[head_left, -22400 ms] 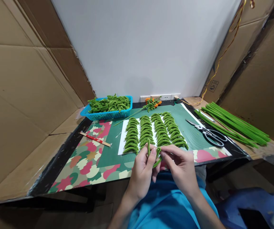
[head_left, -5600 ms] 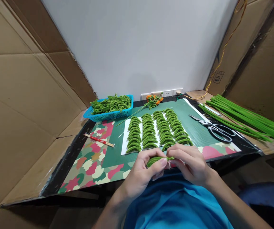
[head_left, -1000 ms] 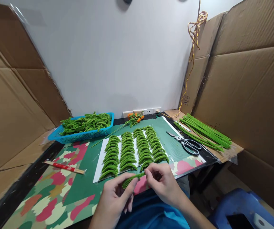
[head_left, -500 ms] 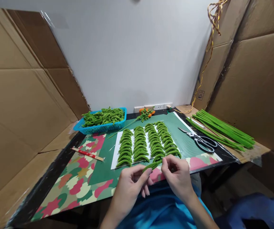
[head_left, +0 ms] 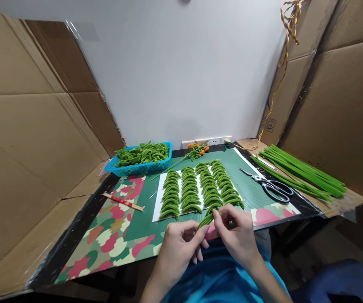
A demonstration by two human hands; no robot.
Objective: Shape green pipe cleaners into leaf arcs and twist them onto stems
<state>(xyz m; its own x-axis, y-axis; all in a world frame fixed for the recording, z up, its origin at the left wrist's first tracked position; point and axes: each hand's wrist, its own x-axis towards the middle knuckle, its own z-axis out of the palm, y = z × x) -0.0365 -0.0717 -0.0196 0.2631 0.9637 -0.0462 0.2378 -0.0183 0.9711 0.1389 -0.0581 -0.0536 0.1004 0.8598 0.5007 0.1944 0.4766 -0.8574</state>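
Between my two hands, at the table's front edge, is a green pipe-cleaner piece (head_left: pixel 205 221), folded into a curved leaf-like shape. My left hand (head_left: pixel 180 245) pinches its near left end between thumb and fingers. My right hand (head_left: pixel 236 233) pinches the other end, and the fingertips partly hide it. Just beyond the hands, several columns of similar curved green pieces (head_left: pixel 191 196) lie on a white sheet (head_left: pixel 157 206). The lowest pieces of the right columns sit close to my right fingers.
A blue basket (head_left: pixel 137 167) heaped with green pieces stands back left. Red-wrapped chopsticks (head_left: pixel 123 201) lie on the left. Scissors (head_left: pixel 268 185) and long green pipe cleaners (head_left: pixel 301 170) are at right. An orange-and-green flower stem (head_left: pixel 197 150) lies at the back; cardboard walls (head_left: pixel 345 97) flank the table.
My hands have drawn slightly closer together, and the held piece looks more bent and tilted. The whole view has shifted a little; the laid-out pieces look unchanged.
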